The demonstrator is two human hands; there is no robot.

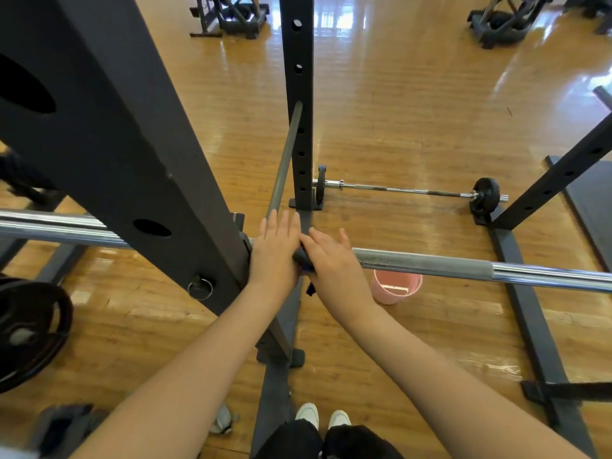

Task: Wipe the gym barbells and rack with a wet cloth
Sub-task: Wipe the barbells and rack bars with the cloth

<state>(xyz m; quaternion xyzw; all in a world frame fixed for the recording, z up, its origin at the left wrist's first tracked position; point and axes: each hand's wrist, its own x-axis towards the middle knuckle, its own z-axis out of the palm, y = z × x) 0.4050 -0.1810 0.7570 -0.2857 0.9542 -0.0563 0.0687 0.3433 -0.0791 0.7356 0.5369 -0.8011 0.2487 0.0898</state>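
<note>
A steel barbell (pixel 463 267) lies across the black rack at waist height, running left to right. Its near upright (pixel 109 134) fills the upper left. My left hand (pixel 276 251) rests flat on the bar beside that upright, fingers spread. My right hand (pixel 331 260) presses a dark blue cloth (pixel 304 260) onto the bar just to the right; the cloth is mostly hidden between my hands, with a corner hanging below. A second barbell (pixel 407 190) with small plates lies on the wooden floor behind.
A pink bucket (pixel 395 288) stands on the floor under the bar. The far rack upright (pixel 299 94) with holes rises ahead. A black weight plate (pixel 29 329) sits at the left. Rack base rails (pixel 526 309) run along the right. My shoes (pixel 323 417) are at the bottom.
</note>
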